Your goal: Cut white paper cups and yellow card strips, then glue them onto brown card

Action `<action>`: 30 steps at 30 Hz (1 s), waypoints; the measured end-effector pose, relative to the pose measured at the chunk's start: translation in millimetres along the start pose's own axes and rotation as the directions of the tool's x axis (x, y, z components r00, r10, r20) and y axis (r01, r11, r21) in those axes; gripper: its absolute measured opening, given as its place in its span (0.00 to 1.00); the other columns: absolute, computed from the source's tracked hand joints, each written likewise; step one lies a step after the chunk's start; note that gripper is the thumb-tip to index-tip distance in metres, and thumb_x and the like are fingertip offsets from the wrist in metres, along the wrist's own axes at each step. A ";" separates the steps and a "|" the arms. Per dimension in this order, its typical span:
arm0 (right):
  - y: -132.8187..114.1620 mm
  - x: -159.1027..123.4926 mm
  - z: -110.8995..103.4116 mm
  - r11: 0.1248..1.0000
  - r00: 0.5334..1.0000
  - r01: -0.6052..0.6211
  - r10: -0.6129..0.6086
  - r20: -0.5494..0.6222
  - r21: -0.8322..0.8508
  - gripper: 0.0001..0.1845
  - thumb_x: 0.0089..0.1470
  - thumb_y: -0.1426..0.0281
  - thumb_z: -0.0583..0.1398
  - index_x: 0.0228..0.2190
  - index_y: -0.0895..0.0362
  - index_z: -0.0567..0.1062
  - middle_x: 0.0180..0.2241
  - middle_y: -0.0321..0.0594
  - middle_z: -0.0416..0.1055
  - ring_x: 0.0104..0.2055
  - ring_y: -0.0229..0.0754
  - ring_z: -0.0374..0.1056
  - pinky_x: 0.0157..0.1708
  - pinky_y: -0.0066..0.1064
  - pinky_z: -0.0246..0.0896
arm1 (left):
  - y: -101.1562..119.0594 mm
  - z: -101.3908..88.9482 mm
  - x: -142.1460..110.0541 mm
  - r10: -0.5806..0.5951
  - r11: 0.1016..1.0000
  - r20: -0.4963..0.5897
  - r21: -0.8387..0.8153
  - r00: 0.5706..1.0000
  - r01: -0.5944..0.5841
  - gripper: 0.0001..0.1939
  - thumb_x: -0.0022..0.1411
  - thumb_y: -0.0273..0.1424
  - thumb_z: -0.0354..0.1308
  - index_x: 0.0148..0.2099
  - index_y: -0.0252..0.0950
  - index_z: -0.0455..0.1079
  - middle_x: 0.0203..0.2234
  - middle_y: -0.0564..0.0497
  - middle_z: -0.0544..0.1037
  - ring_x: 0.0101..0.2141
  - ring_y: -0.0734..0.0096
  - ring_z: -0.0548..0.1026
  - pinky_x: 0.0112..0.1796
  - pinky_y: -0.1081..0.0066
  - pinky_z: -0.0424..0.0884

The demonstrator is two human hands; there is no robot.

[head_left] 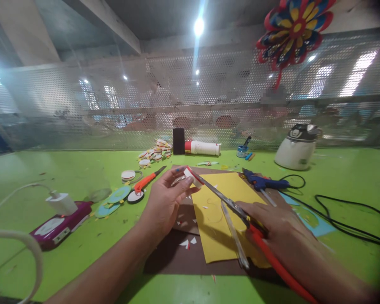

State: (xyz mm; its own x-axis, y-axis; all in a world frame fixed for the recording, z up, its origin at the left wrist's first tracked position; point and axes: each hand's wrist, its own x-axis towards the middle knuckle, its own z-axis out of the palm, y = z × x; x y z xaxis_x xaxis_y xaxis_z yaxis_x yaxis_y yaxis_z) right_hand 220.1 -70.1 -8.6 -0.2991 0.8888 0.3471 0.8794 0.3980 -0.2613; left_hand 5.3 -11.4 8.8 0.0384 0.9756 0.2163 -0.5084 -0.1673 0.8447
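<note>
Strip (pixel 195 180): pinched in left hand (pixel 164 198) fingertips, seemingly being trimmed.
Scissors (pixel 226 202): held by curled right hand (pixel 280 226), blades beside those fingertips.
Next snip: steady pinch probably required.

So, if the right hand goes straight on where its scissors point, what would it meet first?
Probably the red-edged white piece in the left hand, at the scissor blades; depth is unclear.

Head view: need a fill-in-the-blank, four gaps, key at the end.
The left hand pinches a small white piece with a ____ edge.
The right hand holds scissors directly above a ____ sheet.
The glue gun is ____.
The charger on the power strip is ____.

red; yellow; blue; white
</note>
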 end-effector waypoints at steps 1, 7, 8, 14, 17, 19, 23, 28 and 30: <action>1.1 0.3 0.8 1.000 1.000 0.017 -0.017 -0.004 -0.007 0.16 0.52 0.76 0.52 0.38 0.51 0.75 0.38 0.43 0.77 0.37 0.51 0.74 0.30 0.36 0.68 | -0.1 0.6 -0.5 -0.006 1.000 -0.006 0.004 1.000 0.006 0.14 0.49 0.25 0.68 0.39 0.32 0.73 0.38 0.45 0.77 0.37 0.64 0.76 0.40 0.61 0.73; 2.4 -0.4 3.1 0.999 0.999 0.027 -0.028 -0.047 -0.035 0.17 0.51 0.76 0.52 0.38 0.51 0.76 0.37 0.43 0.77 0.36 0.50 0.74 0.29 0.35 0.68 | -2.6 1.6 -1.6 0.001 0.999 -0.029 0.033 1.000 -0.001 0.16 0.46 0.24 0.69 0.40 0.33 0.73 0.35 0.47 0.77 0.36 0.65 0.76 0.40 0.62 0.72; 2.0 -0.7 3.1 0.999 0.998 0.024 -0.026 -0.051 -0.035 0.17 0.51 0.76 0.52 0.38 0.50 0.75 0.36 0.43 0.77 0.36 0.50 0.74 0.29 0.36 0.68 | -2.9 1.3 -1.4 0.004 0.999 -0.033 0.038 0.999 -0.002 0.16 0.46 0.24 0.69 0.39 0.33 0.73 0.34 0.47 0.78 0.36 0.65 0.76 0.40 0.62 0.72; 0.8 -1.1 2.6 1.000 1.000 -0.002 0.002 -0.006 -0.019 0.16 0.52 0.76 0.51 0.38 0.50 0.74 0.37 0.43 0.76 0.37 0.51 0.73 0.31 0.37 0.67 | -2.9 1.0 -1.0 0.002 0.997 -0.052 0.079 0.999 0.002 0.18 0.45 0.25 0.70 0.40 0.32 0.72 0.35 0.47 0.78 0.36 0.65 0.76 0.42 0.61 0.72; -1.7 -1.7 -0.6 0.999 0.999 -0.034 0.034 0.024 -0.004 0.13 0.53 0.75 0.53 0.36 0.49 0.73 0.34 0.42 0.75 0.36 0.51 0.73 0.30 0.37 0.67 | -2.3 2.3 -1.9 0.009 0.995 -0.060 0.095 0.998 -0.003 0.20 0.45 0.25 0.70 0.42 0.33 0.71 0.38 0.46 0.78 0.38 0.64 0.75 0.43 0.61 0.71; -3.8 -2.6 -3.3 0.998 0.997 -0.056 0.055 0.047 0.003 0.11 0.52 0.75 0.54 0.35 0.49 0.73 0.32 0.40 0.75 0.35 0.50 0.73 0.31 0.36 0.67 | -1.5 3.0 -2.5 0.010 0.994 -0.067 0.109 0.998 -0.003 0.21 0.44 0.25 0.70 0.43 0.33 0.70 0.40 0.45 0.77 0.39 0.64 0.75 0.43 0.63 0.71; -3.7 -3.3 -4.2 0.999 0.997 -0.053 0.052 0.054 0.005 0.11 0.52 0.76 0.54 0.33 0.49 0.72 0.31 0.39 0.75 0.33 0.48 0.73 0.30 0.35 0.66 | 0.4 2.7 -2.9 0.005 0.991 -0.076 0.133 0.997 0.005 0.22 0.44 0.26 0.70 0.43 0.33 0.70 0.39 0.45 0.77 0.40 0.64 0.75 0.42 0.65 0.71; 0.2 -1.9 -0.3 0.999 0.998 -0.045 0.044 0.055 0.009 0.10 0.51 0.75 0.54 0.31 0.50 0.72 0.31 0.39 0.75 0.32 0.49 0.72 0.31 0.36 0.66 | 1.9 2.3 -2.7 -0.011 0.987 -0.082 0.158 0.997 0.024 0.23 0.43 0.26 0.71 0.43 0.33 0.70 0.39 0.45 0.78 0.40 0.64 0.75 0.41 0.66 0.70; -1.0 -1.4 -1.5 0.998 0.996 -0.062 0.060 0.064 0.026 0.10 0.52 0.75 0.53 0.31 0.50 0.72 0.29 0.38 0.74 0.32 0.49 0.72 0.33 0.37 0.67 | 2.1 2.7 -2.9 -0.012 0.986 -0.087 0.167 0.996 0.026 0.23 0.42 0.26 0.71 0.42 0.33 0.70 0.38 0.46 0.78 0.40 0.64 0.75 0.41 0.67 0.70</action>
State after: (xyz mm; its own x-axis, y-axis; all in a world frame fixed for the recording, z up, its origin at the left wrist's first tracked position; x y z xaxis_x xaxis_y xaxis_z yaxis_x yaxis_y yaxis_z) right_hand 220.2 -72.0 -7.5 -0.2688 0.9238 0.2728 0.8862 0.3481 -0.3057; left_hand 6.5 -15.0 11.3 -0.0306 0.9861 0.1631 -0.3566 -0.1632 0.9199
